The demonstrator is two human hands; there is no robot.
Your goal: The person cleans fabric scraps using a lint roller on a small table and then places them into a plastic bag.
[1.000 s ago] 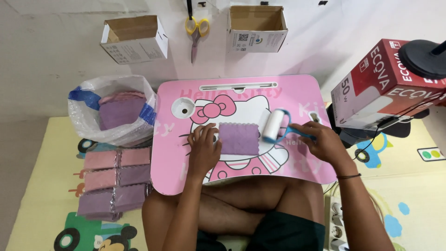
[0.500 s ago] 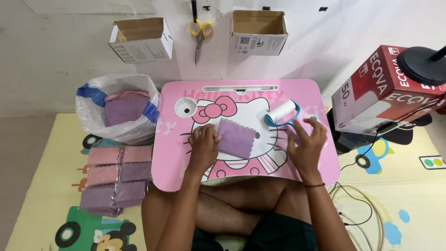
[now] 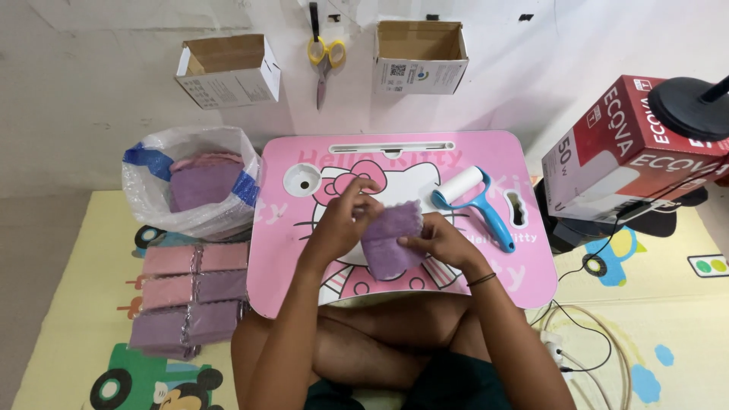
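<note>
Pink lap table (image 3: 486,285) — patterned mat (image 3: 668,304)

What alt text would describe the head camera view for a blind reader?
Both hands, left hand and right hand, hold a purple cloth above a pink lap table. A blue-handled lint roller lies on the table to the right.

Both hands, left hand (image 3: 342,220) and right hand (image 3: 437,241), pinch a purple cloth (image 3: 391,239) above the pink tabletop (image 3: 531,273), a lint roller (image 3: 478,203) lying just right of the right grip.
</note>
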